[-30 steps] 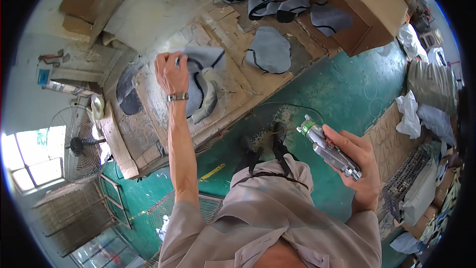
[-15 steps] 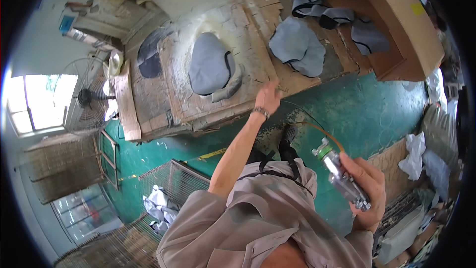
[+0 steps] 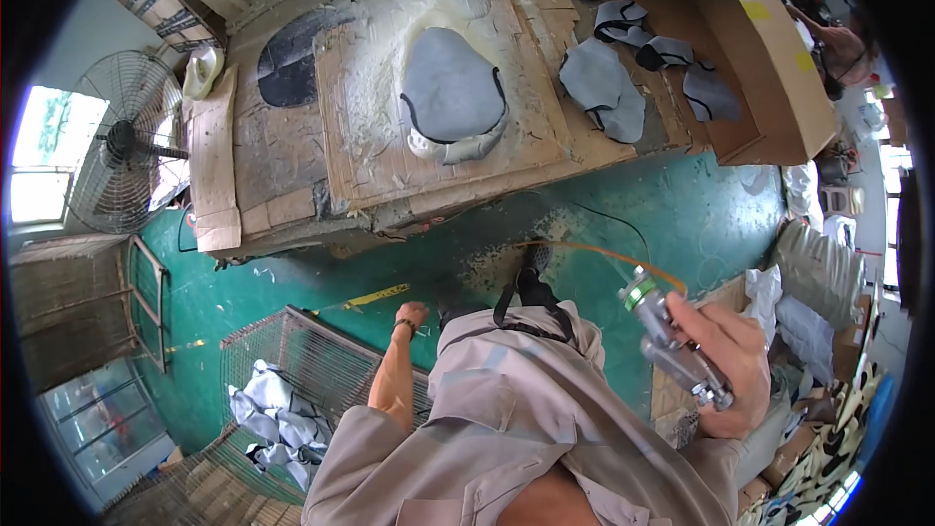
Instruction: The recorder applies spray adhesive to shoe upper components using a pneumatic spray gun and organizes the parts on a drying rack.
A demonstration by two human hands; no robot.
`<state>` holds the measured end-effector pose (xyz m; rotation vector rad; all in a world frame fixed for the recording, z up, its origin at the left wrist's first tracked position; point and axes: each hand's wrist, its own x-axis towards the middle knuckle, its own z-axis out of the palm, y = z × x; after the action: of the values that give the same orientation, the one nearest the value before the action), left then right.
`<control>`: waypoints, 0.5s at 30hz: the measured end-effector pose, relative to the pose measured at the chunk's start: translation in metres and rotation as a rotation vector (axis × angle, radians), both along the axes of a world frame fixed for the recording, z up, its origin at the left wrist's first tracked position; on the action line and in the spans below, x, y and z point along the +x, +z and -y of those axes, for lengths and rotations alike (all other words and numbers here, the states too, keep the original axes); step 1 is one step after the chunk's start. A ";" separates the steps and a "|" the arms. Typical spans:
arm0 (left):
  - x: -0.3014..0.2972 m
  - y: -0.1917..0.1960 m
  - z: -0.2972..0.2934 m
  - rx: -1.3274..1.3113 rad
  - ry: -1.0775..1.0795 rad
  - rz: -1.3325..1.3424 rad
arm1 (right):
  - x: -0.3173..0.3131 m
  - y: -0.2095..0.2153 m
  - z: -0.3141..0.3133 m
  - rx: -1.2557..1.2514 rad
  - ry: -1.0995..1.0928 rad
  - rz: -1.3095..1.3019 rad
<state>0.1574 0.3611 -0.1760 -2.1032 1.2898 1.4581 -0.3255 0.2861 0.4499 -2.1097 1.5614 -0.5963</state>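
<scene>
My right hand (image 3: 732, 362) is wrapped round a metal spray gun (image 3: 672, 331) with a green ring, held out to the right of my body. An orange-brown hose (image 3: 599, 251) runs from it toward the floor. My left hand (image 3: 413, 315) hangs low beside my body, fingers curled, nothing visible in it. On the cardboard-covered worktable, a grey rounded fabric piece (image 3: 453, 88) with black edging lies over a pale form (image 3: 458, 148), whose lower rim shows. More grey fabric pieces (image 3: 599, 88) lie at the right of the table, apart from both hands.
A cardboard box (image 3: 774, 58) stands at the table's right end, smaller grey pieces by it. Crusted pale residue rings the form. At left are a large fan (image 3: 122, 141) and a wire cage (image 3: 292, 331) with grey-white fabric (image 3: 278, 409). Plastic bags (image 3: 804, 331) lie at right.
My left hand has drawn back from the table's edge to my side. The grey piece on the form now faces me squarely, edging visible on both sides. The spray gun stays in my right hand.
</scene>
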 end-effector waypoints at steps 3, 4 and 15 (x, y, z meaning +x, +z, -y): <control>0.022 -0.007 -0.024 0.171 0.220 -0.067 | 0.051 -0.007 -0.017 -0.010 -0.108 -0.109; 0.034 -0.011 -0.035 0.185 0.365 -0.075 | 0.072 -0.008 -0.016 -0.049 -0.159 -0.055; 0.090 -0.037 -0.015 -0.071 0.536 -0.352 | 0.218 0.009 -0.048 -0.104 -0.084 -0.162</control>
<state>0.2472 0.3761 -0.2131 -2.4421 0.9188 2.1042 -0.1071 0.3343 0.4585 -2.2262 1.7499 -0.5569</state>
